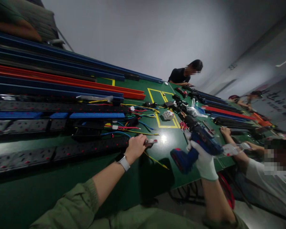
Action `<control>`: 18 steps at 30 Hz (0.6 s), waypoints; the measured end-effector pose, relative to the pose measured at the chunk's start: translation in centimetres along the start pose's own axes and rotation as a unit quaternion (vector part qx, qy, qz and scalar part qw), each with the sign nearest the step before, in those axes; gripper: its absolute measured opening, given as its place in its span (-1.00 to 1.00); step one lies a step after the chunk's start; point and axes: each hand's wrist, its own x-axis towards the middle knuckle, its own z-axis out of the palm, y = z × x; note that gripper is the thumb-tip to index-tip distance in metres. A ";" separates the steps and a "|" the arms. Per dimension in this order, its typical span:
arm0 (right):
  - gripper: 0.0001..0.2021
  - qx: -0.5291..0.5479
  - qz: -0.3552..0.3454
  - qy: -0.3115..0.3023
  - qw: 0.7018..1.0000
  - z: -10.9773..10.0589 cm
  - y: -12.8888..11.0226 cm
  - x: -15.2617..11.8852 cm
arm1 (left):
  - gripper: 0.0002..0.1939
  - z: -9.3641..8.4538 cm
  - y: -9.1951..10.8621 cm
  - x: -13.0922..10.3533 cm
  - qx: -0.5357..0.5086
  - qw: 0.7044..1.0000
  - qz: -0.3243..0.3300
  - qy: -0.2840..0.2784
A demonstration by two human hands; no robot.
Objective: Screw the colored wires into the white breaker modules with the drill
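My left hand (135, 147), bare and with a watch at the wrist, has its fingers closed on a small grey component (152, 141) at the table's middle. A yellow-green wire (157, 160) runs out below it. In my gloved right hand (203, 158) is a blue cordless drill (205, 140), gripped by its handle and held above the table, its battery end to the left. Just left of my left hand lies a black socket strip (90, 148) with red dots. A white-grey block (168, 115) rests within the yellow tape marks beyond my hands.
Blue and orange rails (90, 85) and more strips fill the left of the green table (124, 190). Loose wires (143, 111) and red-ended leads (184, 125) lie mid-table. A person (181, 74) leans at the far edge; another person's arms (235, 148) reach in at right.
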 end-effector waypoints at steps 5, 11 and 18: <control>-0.54 0.009 0.090 -0.036 0.995 1.3 -1.1 -10.5 | -0.72 -0.1 0.0 -0.2 -0.001 1.000 0.003 0.004; -0.45 -0.032 0.168 -0.036 0.985 4.2 1.3 -16.9 | -0.82 0.0 -0.1 -0.3 -0.002 1.000 0.004 0.008; -0.70 -0.003 0.176 -0.011 0.984 6.3 2.5 -18.5 | -0.85 -0.1 -0.1 -0.3 -0.008 1.000 0.007 0.009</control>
